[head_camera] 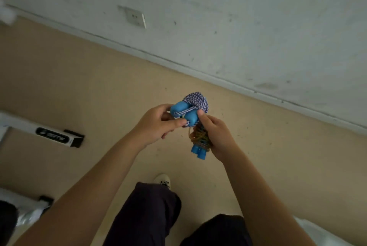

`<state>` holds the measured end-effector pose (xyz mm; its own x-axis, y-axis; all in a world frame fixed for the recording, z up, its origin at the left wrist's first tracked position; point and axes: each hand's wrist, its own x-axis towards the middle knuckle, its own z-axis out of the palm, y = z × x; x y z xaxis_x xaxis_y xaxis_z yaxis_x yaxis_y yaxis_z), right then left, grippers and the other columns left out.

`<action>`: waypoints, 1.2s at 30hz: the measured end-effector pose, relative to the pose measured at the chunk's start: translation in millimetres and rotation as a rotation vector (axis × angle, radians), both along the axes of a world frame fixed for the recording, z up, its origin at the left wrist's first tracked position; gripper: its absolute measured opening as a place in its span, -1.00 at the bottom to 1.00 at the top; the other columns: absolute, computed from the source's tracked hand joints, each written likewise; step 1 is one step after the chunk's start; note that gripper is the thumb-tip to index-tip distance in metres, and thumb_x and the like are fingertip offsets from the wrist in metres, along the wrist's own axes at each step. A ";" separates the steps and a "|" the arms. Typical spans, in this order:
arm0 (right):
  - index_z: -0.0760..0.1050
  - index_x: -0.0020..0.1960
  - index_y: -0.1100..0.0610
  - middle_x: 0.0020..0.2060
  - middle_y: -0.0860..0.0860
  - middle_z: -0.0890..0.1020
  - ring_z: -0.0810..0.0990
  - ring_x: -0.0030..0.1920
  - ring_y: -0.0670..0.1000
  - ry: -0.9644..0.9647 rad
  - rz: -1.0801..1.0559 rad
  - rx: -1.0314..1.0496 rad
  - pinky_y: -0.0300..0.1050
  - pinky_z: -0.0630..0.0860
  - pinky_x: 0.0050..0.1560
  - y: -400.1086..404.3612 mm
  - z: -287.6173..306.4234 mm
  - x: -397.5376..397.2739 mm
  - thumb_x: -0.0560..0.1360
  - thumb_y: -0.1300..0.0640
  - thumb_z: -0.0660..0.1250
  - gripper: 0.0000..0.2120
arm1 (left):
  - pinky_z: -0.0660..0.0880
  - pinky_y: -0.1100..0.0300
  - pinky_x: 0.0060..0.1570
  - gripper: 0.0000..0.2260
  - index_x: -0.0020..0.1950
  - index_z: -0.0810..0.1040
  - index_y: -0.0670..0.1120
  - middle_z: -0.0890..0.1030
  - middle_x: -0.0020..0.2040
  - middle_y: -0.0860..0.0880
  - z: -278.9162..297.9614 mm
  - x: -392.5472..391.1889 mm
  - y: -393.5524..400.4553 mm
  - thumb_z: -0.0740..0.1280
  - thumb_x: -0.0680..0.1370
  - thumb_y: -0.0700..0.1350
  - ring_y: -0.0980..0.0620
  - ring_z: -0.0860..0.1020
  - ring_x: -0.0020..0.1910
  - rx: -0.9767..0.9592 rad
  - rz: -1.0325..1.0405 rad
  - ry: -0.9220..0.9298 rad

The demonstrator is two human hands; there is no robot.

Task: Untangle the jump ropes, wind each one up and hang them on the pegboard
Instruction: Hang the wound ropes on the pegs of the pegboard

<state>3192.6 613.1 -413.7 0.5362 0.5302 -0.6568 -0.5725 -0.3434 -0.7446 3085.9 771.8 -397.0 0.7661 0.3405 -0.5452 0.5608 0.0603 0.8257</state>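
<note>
Our operator: bare arms, dark trousers, pale shoe.
We see both forearms uncovered from the bottom edge up to the left hand (156, 124) and right hand (216, 136), no sleeves, watch or rings showing. Trousers (147, 216) are dark, near black, loose with soft folds. One off-white shoe (163, 180) has small dark lettering on the toe, unreadable.

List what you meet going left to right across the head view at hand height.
Black-and-white labelled bar → left hand → blue handles wrapped in striped rope → right hand, gripping a second wound rope.
</note>
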 end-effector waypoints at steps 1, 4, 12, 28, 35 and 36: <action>0.57 0.05 0.27 -0.21 0.14 0.61 0.60 -0.21 0.14 -0.047 -0.022 -0.043 0.12 0.58 -0.08 0.5 49.3 -0.3 0.35 -0.27 0.44 -0.39 | 0.36 0.19 -0.43 -0.70 0.22 0.57 -0.04 0.57 -0.33 -0.02 48.2 0.7 1.8 0.49 0.50 -0.14 0.08 0.40 -0.47 0.018 0.021 -0.043; 0.45 -0.01 0.19 -0.24 0.08 0.62 0.64 -0.32 -0.01 -0.246 -0.130 -0.123 -0.02 0.64 -0.23 0.1 194.1 2.5 0.37 -0.14 0.51 -0.54 | 0.39 0.21 -0.42 -0.68 0.21 0.57 0.05 0.61 -0.32 0.02 184.7 2.7 11.7 0.47 0.51 -0.20 0.10 0.47 -0.41 0.077 0.037 -0.179; 0.60 0.22 -0.05 0.15 -0.24 0.63 0.65 0.01 -0.17 -0.731 0.254 0.073 -0.28 0.58 0.01 -1.2 493.0 1.3 0.45 0.19 0.50 -0.63 | 0.43 0.39 -0.35 -0.78 0.12 0.47 0.01 0.73 -0.15 0.05 451.8 11.7 33.8 0.42 0.55 -0.20 0.20 0.63 -0.24 0.215 -0.338 -0.345; 0.64 -0.13 0.09 -0.13 0.01 0.64 0.66 -0.28 0.09 -0.980 0.056 0.058 0.11 0.63 -0.21 -5.3 528.0 89.8 0.45 0.12 0.51 -0.93 | 0.46 0.33 -0.19 -0.75 -0.11 0.65 0.15 0.65 -0.20 0.24 536.6 114.7 37.1 0.56 0.41 -0.20 0.27 0.59 -0.13 0.610 -0.423 -0.536; 0.64 -0.09 0.11 -0.21 0.08 0.68 0.66 -0.33 0.07 -0.800 -0.035 0.134 0.04 0.65 -0.21 -5.6 524.7 174.9 0.45 0.12 0.50 -0.91 | 0.49 0.36 -0.14 -0.83 -0.14 0.69 0.11 0.70 -0.23 0.05 542.8 190.6 39.1 0.56 0.42 -0.16 0.21 0.62 -0.23 0.510 -0.180 -0.517; 0.64 -0.10 0.10 -0.21 0.09 0.68 0.66 -0.33 0.08 -0.792 -0.036 0.134 0.07 0.65 -0.19 -7.6 525.5 189.4 0.46 0.12 0.50 -0.92 | 0.51 0.34 -0.13 -0.85 -0.12 0.69 0.04 0.72 -0.23 0.02 545.9 200.5 37.3 0.54 0.44 -0.20 0.17 0.64 -0.23 0.432 -0.119 -0.529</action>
<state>3382.0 605.5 111.8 0.8344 0.5511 -0.0057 0.1344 -0.2136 -0.9676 3286.4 809.2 148.9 0.9374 0.3396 0.0775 0.0583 -0.3722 0.9263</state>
